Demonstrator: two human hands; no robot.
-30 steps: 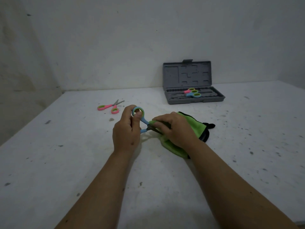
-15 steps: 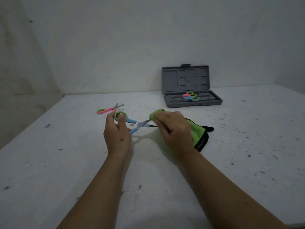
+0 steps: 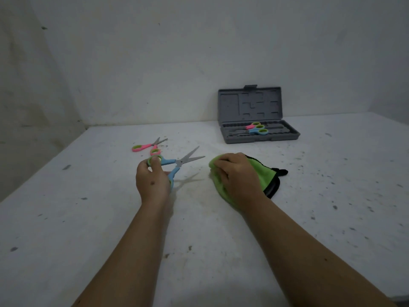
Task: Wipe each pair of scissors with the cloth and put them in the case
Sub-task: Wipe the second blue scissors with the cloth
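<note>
We hold the blue scissors (image 3: 174,166) in our left hand (image 3: 152,180), fingers curled round the handles, blades splayed and apart from the green cloth (image 3: 261,177). Our right hand (image 3: 238,173) grips that cloth on the table (image 3: 88,218). Risks: open tips snagging fabric or a fingertip. Count: four scissors – one held, pink scissors (image 3: 148,146) on the table, two in the case (image 3: 259,116); one cloth, one case.

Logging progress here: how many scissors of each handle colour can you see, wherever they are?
Blue-handled scissors: 2, one in the left hand, one in the case.
Pink-handled scissors: 2, one on the table, one in the case.
Total: 4.
</note>
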